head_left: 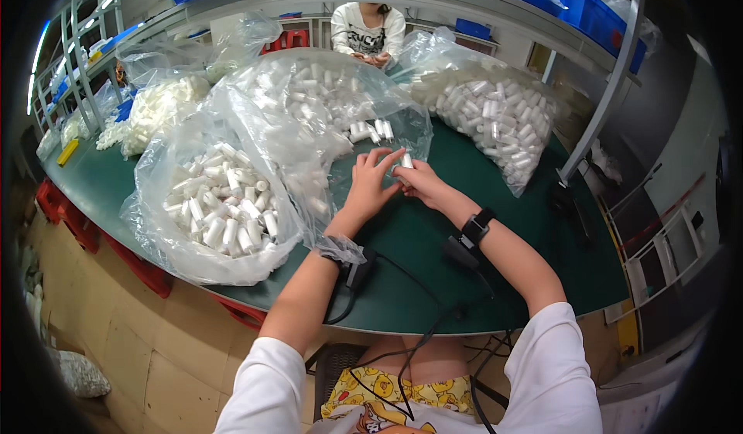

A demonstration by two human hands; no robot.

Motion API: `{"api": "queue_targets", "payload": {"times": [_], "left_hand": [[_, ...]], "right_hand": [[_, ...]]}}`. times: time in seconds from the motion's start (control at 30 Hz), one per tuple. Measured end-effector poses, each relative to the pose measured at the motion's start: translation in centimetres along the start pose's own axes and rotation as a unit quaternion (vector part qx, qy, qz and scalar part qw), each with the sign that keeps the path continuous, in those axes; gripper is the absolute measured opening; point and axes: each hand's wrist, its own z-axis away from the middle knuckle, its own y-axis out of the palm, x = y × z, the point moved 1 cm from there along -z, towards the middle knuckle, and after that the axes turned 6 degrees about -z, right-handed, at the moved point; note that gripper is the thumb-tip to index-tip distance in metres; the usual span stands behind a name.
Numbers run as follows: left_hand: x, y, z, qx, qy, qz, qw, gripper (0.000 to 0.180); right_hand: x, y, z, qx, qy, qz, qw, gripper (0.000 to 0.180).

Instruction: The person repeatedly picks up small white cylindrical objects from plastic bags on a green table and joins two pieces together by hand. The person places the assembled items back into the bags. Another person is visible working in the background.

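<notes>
My right hand (424, 184) is closed around a small white cylindrical tube (407, 160), which stands upright between its fingers above the green table. Close on its left, my left hand (370, 185) has its fingers curved and apart, with a gap between thumb and forefinger. Its fingertips come near the tube; whether they touch it I cannot tell. Just beyond my hands a few similar white tubes (371, 131) lie on clear plastic. An opened clear bag (290, 252) left of my left forearm holds many more white tubes (224, 210).
Bulging clear bags of white parts stand at the back middle (309, 86), back right (495, 117) and far left (162, 113). Black cables (410, 275) run from my wrists over the green table (557, 256). Across it sits another person (368, 32). A metal post (607, 101) rises at right.
</notes>
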Motion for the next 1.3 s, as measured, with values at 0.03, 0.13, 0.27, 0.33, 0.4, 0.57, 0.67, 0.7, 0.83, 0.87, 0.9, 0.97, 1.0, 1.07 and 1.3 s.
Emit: {"api": "queue_targets", "payload": {"times": [0.03,0.13,0.27,0.33,0.4,0.57,0.67,0.7,0.83,0.87,0.9,0.97,1.0,1.07,1.3], "left_hand": [[-0.9,-0.4,-0.3,0.003,0.025,0.008,1.0,0.065],[-3.2,-1.3,-0.9,0.03,0.08,0.035,0.996,0.058],[-4.7,-0.2,-0.5,0.141,0.155,0.033,0.977,0.04],[-4.5,0.5,-0.2,0.146,0.139,0.048,0.978,0.036],[-4.0,1.2,-0.1,0.159,0.113,0.069,0.978,0.033],[-3.5,1.9,0.2,0.128,0.036,0.103,0.986,0.026],[-3.5,2.2,0.1,0.138,-0.038,0.153,0.978,0.028],[-3.4,2.4,0.0,0.162,-0.088,0.207,0.961,0.028],[-3.0,2.6,-0.2,0.221,-0.185,0.344,0.894,0.032],[-2.9,2.5,-0.2,0.228,-0.185,0.359,0.886,0.033],[-3.3,2.6,-0.2,0.224,-0.201,0.395,0.868,0.033],[-4.0,2.5,-0.2,0.215,-0.23,0.465,0.828,0.034],[-3.8,2.6,-0.2,0.21,-0.247,0.489,0.81,0.033],[-3.5,2.7,-0.1,0.2,-0.279,0.535,0.772,0.031],[-4.4,2.5,-0.2,0.235,-0.301,0.587,0.713,0.026]], "right_hand": [[0.0,-0.7,1.1,-0.005,-0.003,0.004,1.0,0.016],[-0.3,-2.1,4.0,-0.006,-0.005,0.035,0.999,0.021],[-1.5,-3.4,6.9,0.004,-0.012,0.122,0.992,0.033],[-1.7,-3.6,7.7,0.01,-0.041,0.165,0.985,0.043],[-2.0,-4.2,7.9,0.043,-0.028,0.059,0.997,0.04],[-2.5,-5.8,8.4,0.116,-0.018,-0.238,0.964,0.031],[-3.7,-7.4,7.8,0.115,-0.015,-0.287,0.951,0.023],[-3.9,-7.6,7.7,0.119,-0.035,-0.272,0.954,0.021],[-3.9,-7.6,8.1,0.088,-0.073,-0.226,0.967,0.016],[-4.1,-7.6,7.8,0.099,-0.071,-0.241,0.963,0.024],[-3.9,-7.7,8.0,0.1,-0.081,-0.242,0.962,0.025],[-3.6,-7.6,8.3,0.101,-0.099,-0.243,0.96,0.026],[-3.5,-7.6,8.2,0.106,-0.091,-0.248,0.959,0.025],[-3.4,-7.6,8.1,0.116,-0.074,-0.259,0.956,0.024],[-3.6,-7.9,8.2,0.141,-0.06,-0.311,0.938,0.018]]}}
